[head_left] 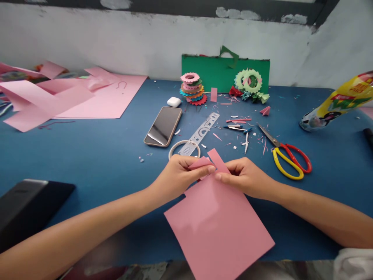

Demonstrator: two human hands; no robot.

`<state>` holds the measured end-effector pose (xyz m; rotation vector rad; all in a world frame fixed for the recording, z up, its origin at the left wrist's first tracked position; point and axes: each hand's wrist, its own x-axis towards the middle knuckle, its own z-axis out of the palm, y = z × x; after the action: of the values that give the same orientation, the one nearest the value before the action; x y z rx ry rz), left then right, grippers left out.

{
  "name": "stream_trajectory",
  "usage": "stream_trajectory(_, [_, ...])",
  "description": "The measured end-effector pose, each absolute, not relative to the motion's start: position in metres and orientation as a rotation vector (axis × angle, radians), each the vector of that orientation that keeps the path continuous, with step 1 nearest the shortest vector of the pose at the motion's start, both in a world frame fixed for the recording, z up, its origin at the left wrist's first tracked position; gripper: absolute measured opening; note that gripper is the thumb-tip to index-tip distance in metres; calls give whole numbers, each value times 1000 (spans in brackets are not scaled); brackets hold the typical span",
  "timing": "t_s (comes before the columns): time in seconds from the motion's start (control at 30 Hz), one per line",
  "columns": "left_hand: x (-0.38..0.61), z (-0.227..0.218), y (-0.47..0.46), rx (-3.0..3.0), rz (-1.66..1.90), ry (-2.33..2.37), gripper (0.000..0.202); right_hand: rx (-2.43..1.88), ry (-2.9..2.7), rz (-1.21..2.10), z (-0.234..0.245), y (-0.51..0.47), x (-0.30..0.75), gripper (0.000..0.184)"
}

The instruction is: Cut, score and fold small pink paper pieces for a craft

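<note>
Pink paper sheet (pixel 218 225) lay at worktop (pixel 110 163) near edge.
Left hand (pixel 177 177) and right hand (pixel 244 177) each pinched its far end shut, folding a strip; scissors (pixel 287 155) lay right.

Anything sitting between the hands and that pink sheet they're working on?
Nothing visible: the left hand and right hand already pinch the pink paper sheet at its top edge.
</note>
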<state>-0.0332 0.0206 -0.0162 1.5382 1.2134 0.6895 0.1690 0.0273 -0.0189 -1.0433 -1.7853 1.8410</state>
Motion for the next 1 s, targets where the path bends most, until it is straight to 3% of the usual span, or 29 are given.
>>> stream_trajectory(0.3, [-34,-21,27,1429,785,1229,29,-1132,-1871,1988,-21,28,168,27])
stream_trajectory(0.53, [-36,-27,37,1630,675,1228,24,-1106,-2197,1843,-4,46,182,25])
stream_trajectory(0.7, [-37,-33,31,2019,417,1303,43,-1213,-2437,1721,6,73,206,35])
stream_trajectory(0.9, [-59,-31,60,2554,616,1695,45,-1239,-2442,1597,-20,98,219,35])
stream_trajectory(1.0, [-82,-32,89,2498,531,2104,69,-1312,-2300,1676,-31,103,220,36])
